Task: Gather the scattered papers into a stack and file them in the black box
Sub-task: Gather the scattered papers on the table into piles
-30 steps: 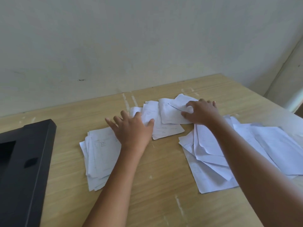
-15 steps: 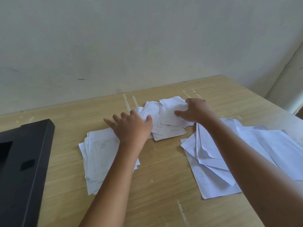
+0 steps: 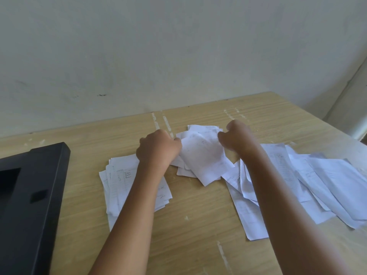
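Note:
White papers lie in three loose groups on the wooden table (image 3: 198,225). A small middle bunch of papers (image 3: 202,155) sits between my two hands. My left hand (image 3: 157,149) grips its left edge with curled fingers, and my right hand (image 3: 237,137) grips its right edge. A rough left pile of papers (image 3: 119,181) lies under my left forearm. A wider right spread of papers (image 3: 327,185) fans out past my right forearm. The black box (image 3: 29,195) stands at the left edge of the table, its opening partly in view.
A pale wall rises right behind the table's far edge. The table's right edge runs diagonally at the far right, with a gap to the wall beyond it. Bare wood shows in front of the papers, between my forearms.
Both hands went from lying flat on the papers to closing on the middle bunch from either side. The sheets there have been pushed together into a tighter bunch.

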Demonstrator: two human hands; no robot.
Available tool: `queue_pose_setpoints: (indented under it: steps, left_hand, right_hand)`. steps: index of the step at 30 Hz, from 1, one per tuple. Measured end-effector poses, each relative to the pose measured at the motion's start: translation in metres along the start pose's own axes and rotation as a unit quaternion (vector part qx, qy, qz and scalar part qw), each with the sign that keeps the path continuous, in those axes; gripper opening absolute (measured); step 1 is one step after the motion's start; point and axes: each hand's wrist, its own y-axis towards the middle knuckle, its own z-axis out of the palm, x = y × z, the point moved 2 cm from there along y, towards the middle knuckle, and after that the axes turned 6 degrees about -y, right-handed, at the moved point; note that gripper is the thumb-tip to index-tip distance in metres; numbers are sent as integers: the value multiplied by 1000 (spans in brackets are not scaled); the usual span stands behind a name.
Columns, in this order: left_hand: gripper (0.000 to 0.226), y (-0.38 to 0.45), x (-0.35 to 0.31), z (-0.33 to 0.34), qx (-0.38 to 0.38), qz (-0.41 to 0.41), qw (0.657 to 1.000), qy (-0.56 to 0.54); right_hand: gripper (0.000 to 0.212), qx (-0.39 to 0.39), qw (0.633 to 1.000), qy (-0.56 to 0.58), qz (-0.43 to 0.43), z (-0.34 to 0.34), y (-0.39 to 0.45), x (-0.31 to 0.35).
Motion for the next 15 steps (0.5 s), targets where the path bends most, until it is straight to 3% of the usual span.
queue_pose_setpoints:
  steps: [2,7,10,13,15]
  left_hand:
    - [50,-4,-3,6,10,4,999,31]
    - [41,-11,-13,17,-5,51,994,92]
    - [48,-13,-12,25,-54,58,987,140]
    - [53,-10,-10,17,-125,45,979,154]
    - [54,-7,-8,5,-123,19,978,166]
  right_hand:
    - [14,-28,999,-25,-6,1,-3,-5]
    - [24,-15,1000,-10,-15,16,1,-14]
    - [13,-21,999,22,-16,17,0,-20]
    - [32,-20,999,22,-18,16,-5,-22]
    - [33,-49,999,-3,-24,18,-6,-23]
